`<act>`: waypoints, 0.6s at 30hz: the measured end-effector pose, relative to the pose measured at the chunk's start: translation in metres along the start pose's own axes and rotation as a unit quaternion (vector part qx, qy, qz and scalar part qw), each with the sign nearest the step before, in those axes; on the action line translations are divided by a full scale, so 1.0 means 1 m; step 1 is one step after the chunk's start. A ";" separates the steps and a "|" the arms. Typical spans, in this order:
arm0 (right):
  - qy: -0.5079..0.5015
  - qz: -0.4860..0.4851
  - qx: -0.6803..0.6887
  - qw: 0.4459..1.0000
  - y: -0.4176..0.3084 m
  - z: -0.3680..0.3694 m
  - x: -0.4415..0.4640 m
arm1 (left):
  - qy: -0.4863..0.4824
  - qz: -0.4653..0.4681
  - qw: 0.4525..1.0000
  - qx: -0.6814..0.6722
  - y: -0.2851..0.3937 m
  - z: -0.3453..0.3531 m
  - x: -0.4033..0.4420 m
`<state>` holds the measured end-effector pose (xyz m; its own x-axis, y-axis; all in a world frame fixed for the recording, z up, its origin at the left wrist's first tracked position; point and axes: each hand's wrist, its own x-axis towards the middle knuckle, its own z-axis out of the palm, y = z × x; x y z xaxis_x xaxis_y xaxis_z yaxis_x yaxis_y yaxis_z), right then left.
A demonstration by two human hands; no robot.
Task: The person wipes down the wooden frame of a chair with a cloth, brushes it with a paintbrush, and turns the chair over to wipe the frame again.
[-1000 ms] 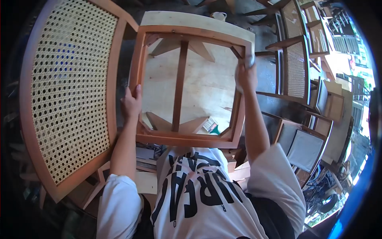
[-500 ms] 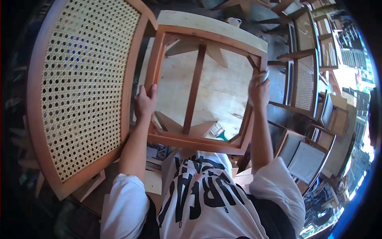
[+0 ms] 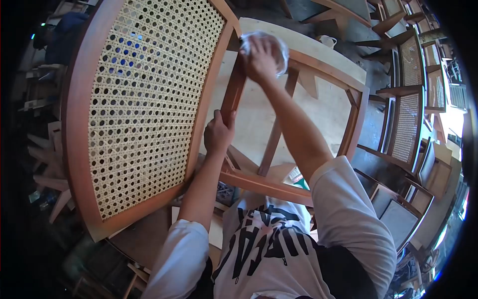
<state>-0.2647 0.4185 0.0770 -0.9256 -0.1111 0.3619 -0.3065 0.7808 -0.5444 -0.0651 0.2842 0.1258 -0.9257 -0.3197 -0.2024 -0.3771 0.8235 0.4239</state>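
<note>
A wooden chair with an open seat frame (image 3: 264,184) stands in front of me, its woven cane backrest (image 3: 144,109) rising on the left. My left hand (image 3: 218,133) is wrapped round the left rail of the seat frame. At the far left corner, my right hand (image 3: 261,62) presses a crumpled white cloth (image 3: 282,52) onto the wood, its fingers spread over the cloth. A brace (image 3: 279,127) runs across the opening of the frame. The corner beneath the cloth is hidden.
Under the frame lies a pale plywood board (image 3: 318,119), with a green-handled brush (image 3: 301,181) on it, partly covered. A white cup (image 3: 327,41) sits beyond the board. More cane-panelled chairs (image 3: 406,124) are stacked along the right, and wooden parts (image 3: 52,182) clutter the left.
My right hand has left the right rail and swung across to the far left corner with the cloth. The left hand still grips the left rail; the view has shifted.
</note>
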 end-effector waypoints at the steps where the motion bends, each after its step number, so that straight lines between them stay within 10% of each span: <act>1: -0.018 -0.017 0.032 0.999 -0.014 0.013 -0.007 | 0.001 0.002 1.000 0.003 -0.002 -0.001 0.000; 9: -0.078 -0.167 -0.181 0.966 0.013 -0.046 -0.033 | 0.008 -0.001 1.000 -0.003 -0.003 0.000 0.002; 16: -0.062 0.014 0.119 0.991 -0.036 -0.017 -0.081 | 0.016 0.022 0.999 0.023 -0.004 0.003 0.001; 18: -0.119 -0.081 -0.069 0.987 -0.031 -0.033 -0.075 | 0.014 0.011 1.000 0.018 -0.004 0.003 0.002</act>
<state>-0.1787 0.4233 0.0917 -0.8983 -0.3690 0.2383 -0.4359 0.8162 -0.3793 -0.0652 0.2816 0.1211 -0.9343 -0.3142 -0.1683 -0.3560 0.8470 0.3949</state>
